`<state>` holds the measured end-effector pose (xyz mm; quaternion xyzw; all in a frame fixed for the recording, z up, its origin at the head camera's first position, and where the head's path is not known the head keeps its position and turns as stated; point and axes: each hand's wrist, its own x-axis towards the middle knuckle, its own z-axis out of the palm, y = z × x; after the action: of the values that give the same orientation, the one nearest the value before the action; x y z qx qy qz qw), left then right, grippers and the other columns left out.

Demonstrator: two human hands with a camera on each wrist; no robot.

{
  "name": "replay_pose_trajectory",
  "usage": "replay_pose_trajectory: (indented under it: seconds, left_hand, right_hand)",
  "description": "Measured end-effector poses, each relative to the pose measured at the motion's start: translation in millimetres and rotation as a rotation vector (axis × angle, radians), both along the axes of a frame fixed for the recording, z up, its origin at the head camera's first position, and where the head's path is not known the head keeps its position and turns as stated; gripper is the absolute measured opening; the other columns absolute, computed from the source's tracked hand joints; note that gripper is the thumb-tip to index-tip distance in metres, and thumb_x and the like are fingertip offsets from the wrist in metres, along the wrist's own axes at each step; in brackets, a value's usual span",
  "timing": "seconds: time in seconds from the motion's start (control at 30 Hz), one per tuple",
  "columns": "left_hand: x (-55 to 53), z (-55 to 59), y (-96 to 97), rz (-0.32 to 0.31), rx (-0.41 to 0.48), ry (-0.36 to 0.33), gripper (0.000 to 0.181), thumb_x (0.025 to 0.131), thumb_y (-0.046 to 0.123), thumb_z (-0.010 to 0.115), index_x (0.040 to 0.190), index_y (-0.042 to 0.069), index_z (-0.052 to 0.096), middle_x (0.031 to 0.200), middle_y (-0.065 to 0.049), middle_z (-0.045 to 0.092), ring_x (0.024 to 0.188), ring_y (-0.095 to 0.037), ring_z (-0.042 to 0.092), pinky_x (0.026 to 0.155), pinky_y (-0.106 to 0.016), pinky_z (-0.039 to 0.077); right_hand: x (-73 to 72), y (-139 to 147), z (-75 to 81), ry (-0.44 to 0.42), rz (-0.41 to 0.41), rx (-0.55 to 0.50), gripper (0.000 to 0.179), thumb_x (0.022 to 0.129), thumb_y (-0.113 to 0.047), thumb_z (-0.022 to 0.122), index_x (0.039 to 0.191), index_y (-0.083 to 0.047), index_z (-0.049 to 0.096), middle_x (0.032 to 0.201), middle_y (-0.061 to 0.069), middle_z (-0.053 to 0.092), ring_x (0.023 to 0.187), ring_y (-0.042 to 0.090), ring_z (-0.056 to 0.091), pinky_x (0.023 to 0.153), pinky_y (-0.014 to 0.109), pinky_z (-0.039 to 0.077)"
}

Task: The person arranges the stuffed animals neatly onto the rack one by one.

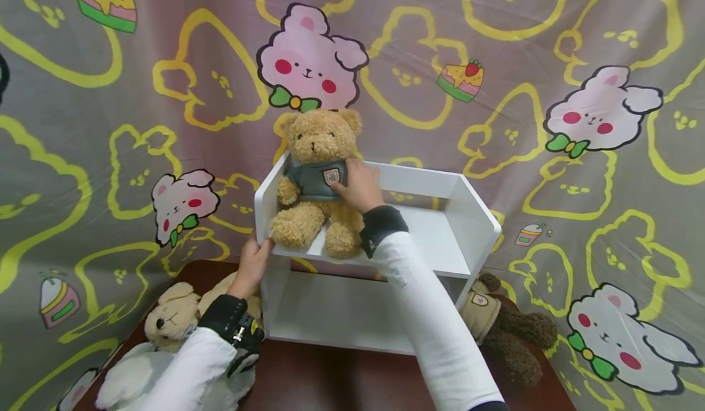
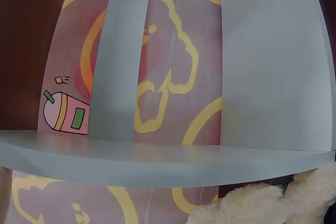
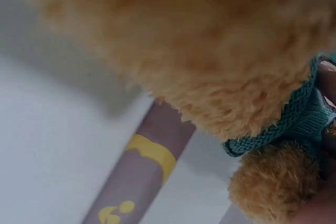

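A tan teddy bear (image 1: 320,145) in a blue-green knitted sweater (image 3: 296,121) sits upright at the left end of the top tier of a white shelf (image 1: 341,307), its legs toward the front edge. My right hand (image 1: 360,188) holds the bear's side, the thumb across its chest beside the badge. In the right wrist view, the bear's fur (image 3: 199,61) fills much of the picture. My left hand (image 1: 250,269) grips the front edge of the shelf's left side panel, below the bear's foot.
Pale plush toys (image 1: 171,316) lie left of the shelf, partly behind my left arm. A dark brown plush bear (image 1: 518,331) in a beige top lies on its right. The shelf stands on a dark red-brown table (image 1: 319,377), against a patterned curtain (image 1: 413,62).
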<state>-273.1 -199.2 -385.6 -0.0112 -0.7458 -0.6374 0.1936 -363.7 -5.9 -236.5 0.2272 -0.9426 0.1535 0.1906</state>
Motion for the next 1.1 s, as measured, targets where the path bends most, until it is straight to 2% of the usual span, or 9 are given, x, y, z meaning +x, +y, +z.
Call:
replay_pose_trajectory:
  seconds: [0.23, 0.4, 0.6, 0.87, 1.1]
  left_hand:
    - [0.1, 0.4, 1.2, 0.01, 0.008, -0.003, 0.039, 0.096, 0.008, 0.035, 0.131, -0.009, 0.032, 0.128, -0.027, 0.042, 0.115, -0.034, 0.042, 0.097, -0.047, 0.032]
    - [-0.8, 0.1, 1.4, 0.009, 0.014, -0.006, 0.04, 0.096, 0.008, 0.035, 0.132, -0.008, 0.032, 0.129, -0.026, 0.042, 0.116, -0.033, 0.041, 0.098, -0.046, 0.032]
    - [0.2, 0.9, 2.1, 0.005, 0.022, 0.001, 0.04, 0.096, 0.009, 0.035, 0.132, -0.008, 0.031, 0.129, -0.026, 0.041, 0.116, -0.033, 0.04, 0.098, -0.046, 0.031]
    - [-0.7, 0.4, 1.1, 0.01, 0.011, 0.002, 0.041, 0.096, 0.01, 0.035, 0.133, -0.008, 0.031, 0.13, -0.027, 0.041, 0.116, -0.033, 0.041, 0.098, -0.046, 0.032]
    - [-0.7, 0.3, 1.0, -0.002, -0.002, 0.003, 0.042, 0.097, 0.013, 0.034, 0.134, -0.007, 0.029, 0.131, -0.025, 0.04, 0.118, -0.034, 0.04, 0.099, -0.048, 0.031]
  right_hand:
    - [1.4, 6, 3.1, 0.119, 0.133, -0.064, 0.054, 0.08, -0.024, 0.069, 0.124, 0.002, 0.051, 0.123, 0.016, 0.054, 0.117, 0.03, 0.046, 0.106, 0.045, 0.023]
    - [8.5, 11, 5.4, 0.123, 0.225, -0.1, 0.05, 0.081, -0.019, 0.068, 0.124, 0.0, 0.052, 0.125, 0.015, 0.053, 0.118, 0.028, 0.045, 0.103, 0.037, 0.029]
    - [22.4, 14, 13.9, 0.123, 0.315, -0.084, 0.041, 0.083, -0.019, 0.066, 0.119, -0.001, 0.056, 0.119, 0.013, 0.056, 0.113, 0.026, 0.049, 0.097, 0.036, 0.037]
    - [35.1, 19, 22.6, -0.032, 0.404, -0.026, 0.038, 0.084, -0.024, 0.065, 0.116, -0.003, 0.06, 0.112, 0.01, 0.062, 0.102, 0.022, 0.057, 0.089, 0.032, 0.043]
    - [44.4, 28, 24.9, -0.215, 0.432, 0.013, 0.038, 0.086, -0.024, 0.062, 0.116, -0.001, 0.059, 0.114, 0.011, 0.062, 0.104, 0.022, 0.057, 0.089, 0.031, 0.044]
